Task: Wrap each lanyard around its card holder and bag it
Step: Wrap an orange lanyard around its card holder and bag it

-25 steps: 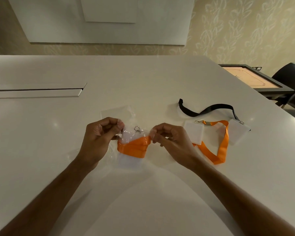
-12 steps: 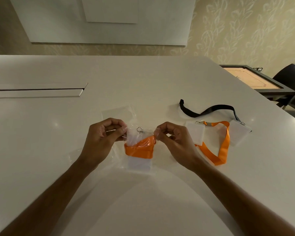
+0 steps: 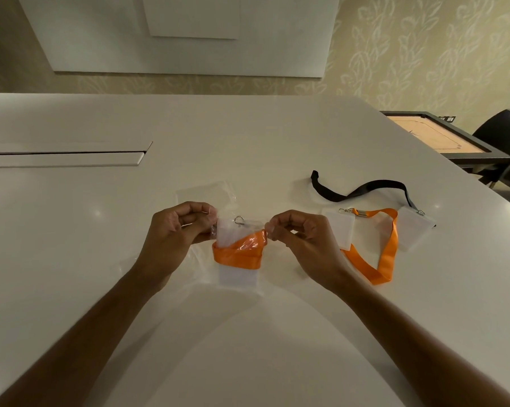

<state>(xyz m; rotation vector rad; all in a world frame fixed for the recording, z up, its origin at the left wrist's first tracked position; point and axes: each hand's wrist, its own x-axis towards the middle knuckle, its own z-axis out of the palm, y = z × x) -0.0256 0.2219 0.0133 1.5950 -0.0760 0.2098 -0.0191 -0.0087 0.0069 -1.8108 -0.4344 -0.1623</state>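
Two hands at the middle of a white table (image 3: 247,333), both working on one clear bag (image 3: 258,223).
Left hand (image 3: 174,239): fingers curled, pinching the bag's left edge near the top.
Right hand (image 3: 303,242): fingers curled, thumb and forefinger pinching the bag's right edge near the top.
Wrapped card holder (image 3: 239,276): white, upright between the hands, orange lanyard (image 3: 237,255) wound round its middle, metal clip (image 3: 239,220) at its top. The plastic covers its upper part; how far down the bag reaches cannot be told.
Spare clear bag (image 3: 206,190): flat on the table, just beyond the left hand.
Second card holder (image 3: 337,230): white, flat, right of the right hand, with a loose orange lanyard (image 3: 389,248) looped beside it.
Third card holder (image 3: 412,230): white, further right, touching the orange loop, joined to a black lanyard (image 3: 365,186) lying stretched out behind.
Slot cover (image 3: 62,155): long, set into the table at far left.
Carrom board (image 3: 436,136) and dark chair (image 3: 503,136): beyond the table's right edge.
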